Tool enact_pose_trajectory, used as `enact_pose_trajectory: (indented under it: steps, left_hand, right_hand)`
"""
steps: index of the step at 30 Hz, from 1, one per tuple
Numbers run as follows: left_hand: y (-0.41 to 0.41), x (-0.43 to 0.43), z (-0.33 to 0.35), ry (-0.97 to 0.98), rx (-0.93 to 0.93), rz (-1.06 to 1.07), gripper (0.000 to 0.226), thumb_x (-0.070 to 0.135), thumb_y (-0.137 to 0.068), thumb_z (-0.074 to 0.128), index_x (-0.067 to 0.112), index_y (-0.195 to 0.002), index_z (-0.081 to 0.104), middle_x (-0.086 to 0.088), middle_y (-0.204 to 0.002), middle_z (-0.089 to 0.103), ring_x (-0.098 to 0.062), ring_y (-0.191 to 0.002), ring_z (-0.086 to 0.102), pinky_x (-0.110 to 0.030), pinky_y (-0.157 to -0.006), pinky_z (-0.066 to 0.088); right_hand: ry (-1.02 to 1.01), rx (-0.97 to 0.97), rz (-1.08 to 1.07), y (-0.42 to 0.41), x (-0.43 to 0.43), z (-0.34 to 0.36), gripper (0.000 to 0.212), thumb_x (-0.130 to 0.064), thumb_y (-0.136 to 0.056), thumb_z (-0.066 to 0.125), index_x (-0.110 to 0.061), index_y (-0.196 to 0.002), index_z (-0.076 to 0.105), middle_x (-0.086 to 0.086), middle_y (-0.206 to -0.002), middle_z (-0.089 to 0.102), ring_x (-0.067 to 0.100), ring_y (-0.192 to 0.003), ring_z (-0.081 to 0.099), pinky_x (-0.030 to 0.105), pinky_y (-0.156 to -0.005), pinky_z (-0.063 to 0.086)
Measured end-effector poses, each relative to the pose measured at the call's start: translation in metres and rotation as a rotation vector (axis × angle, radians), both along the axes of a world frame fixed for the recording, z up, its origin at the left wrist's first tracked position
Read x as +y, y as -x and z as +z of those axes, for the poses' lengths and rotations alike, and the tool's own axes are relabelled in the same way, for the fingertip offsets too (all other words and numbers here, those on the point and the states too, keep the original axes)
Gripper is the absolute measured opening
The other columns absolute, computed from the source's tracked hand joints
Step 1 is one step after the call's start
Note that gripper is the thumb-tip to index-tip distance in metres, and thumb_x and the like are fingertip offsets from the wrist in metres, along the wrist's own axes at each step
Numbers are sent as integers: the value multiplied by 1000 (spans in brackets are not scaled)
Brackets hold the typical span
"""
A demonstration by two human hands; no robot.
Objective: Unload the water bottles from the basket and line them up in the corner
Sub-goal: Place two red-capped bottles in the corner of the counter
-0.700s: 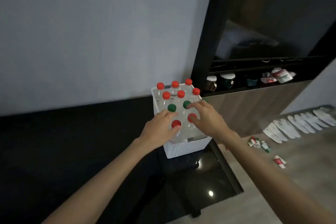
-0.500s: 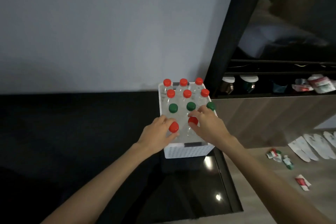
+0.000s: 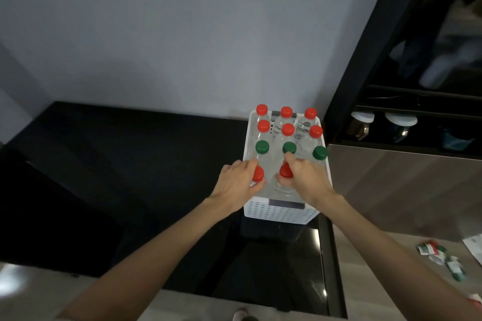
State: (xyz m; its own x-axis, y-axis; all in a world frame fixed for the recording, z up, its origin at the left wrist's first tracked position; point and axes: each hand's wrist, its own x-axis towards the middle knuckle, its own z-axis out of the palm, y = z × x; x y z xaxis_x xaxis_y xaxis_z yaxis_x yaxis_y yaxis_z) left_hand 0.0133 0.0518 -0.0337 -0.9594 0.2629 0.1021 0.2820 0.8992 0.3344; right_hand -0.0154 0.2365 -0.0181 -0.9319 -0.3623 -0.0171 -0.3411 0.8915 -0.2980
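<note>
A white perforated basket (image 3: 281, 212) stands on a black glossy surface against the wall. It holds several clear water bottles, most with red caps (image 3: 287, 129) and three with green caps (image 3: 262, 147). My left hand (image 3: 238, 185) is wrapped around the neck of the front-left red-capped bottle (image 3: 258, 173). My right hand (image 3: 306, 180) grips the neck of the front-middle red-capped bottle (image 3: 285, 171). Both bottles still sit inside the basket. The front-right spot is hidden under my right hand.
The black counter (image 3: 130, 177) stretches left along the grey wall to a corner. A dark shelf unit (image 3: 407, 122) with jars stands right of the basket. Small packets (image 3: 440, 255) lie on the wooden floor at the right.
My view tilted down and shifted left. Both hands closed tighter around the necks of the two front red-capped bottles; the bottles stay in the basket.
</note>
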Motion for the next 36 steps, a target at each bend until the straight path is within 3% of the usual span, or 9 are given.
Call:
enact_pose_trajectory:
  steps: [6,10,14,19,24,30,36]
  left_hand:
    - [-6,7,22,-153,48,39,26,34,-90,57,15,-103,47,1,-97,57,-12,-85,51,-36,-74,53]
    - [-5,7,65,-275,157,89,21,29,-88,59,14,-94,45,2,-87,52,-12,-73,49,-35,-65,50]
    - [-13,-13,107,-362,262,173,21,31,-89,57,15,-92,44,4,-85,52,-16,-72,51,-32,-62,42]
    - [-28,-49,148,-382,413,240,18,28,-87,57,15,-92,44,3,-81,52,-15,-67,50,-27,-58,36]
    - [-56,-112,168,-260,472,320,20,25,-87,59,13,-92,43,1,-80,51,-16,-66,47,-27,-59,34]
    - [-104,-218,153,-263,425,434,22,30,-90,59,15,-98,46,2,-84,53,-13,-67,50,-29,-62,43]
    - [-163,-339,133,-231,396,531,21,31,-90,58,17,-97,44,1,-88,55,-12,-72,52,-26,-66,41]
  right_hand:
    - [176,126,-88,-16,1,18,21,-32,-90,61,-15,-91,48,-3,-80,59,15,-70,57,32,-64,47]
    - [347,306,-90,-19,-11,64,15,-25,-89,62,-15,-91,52,-5,-80,58,14,-68,53,19,-57,36]
    - [444,424,-23,-16,-35,118,19,-31,-85,64,-17,-90,52,-11,-81,53,9,-68,45,24,-60,24]
    - [484,483,69,-19,-70,162,15,-30,-85,60,-20,-90,50,-11,-82,55,13,-71,51,28,-63,34]
    - [448,455,191,-32,-129,173,18,-32,-86,59,-17,-90,49,-8,-78,56,18,-69,52,30,-63,35]
    - [381,372,343,-56,-221,155,23,-40,-88,58,-21,-87,44,-9,-73,53,17,-65,52,29,-61,35]
    - [330,326,447,-89,-334,135,24,-42,-90,58,-23,-90,44,-10,-73,51,0,-58,45,14,-54,27]
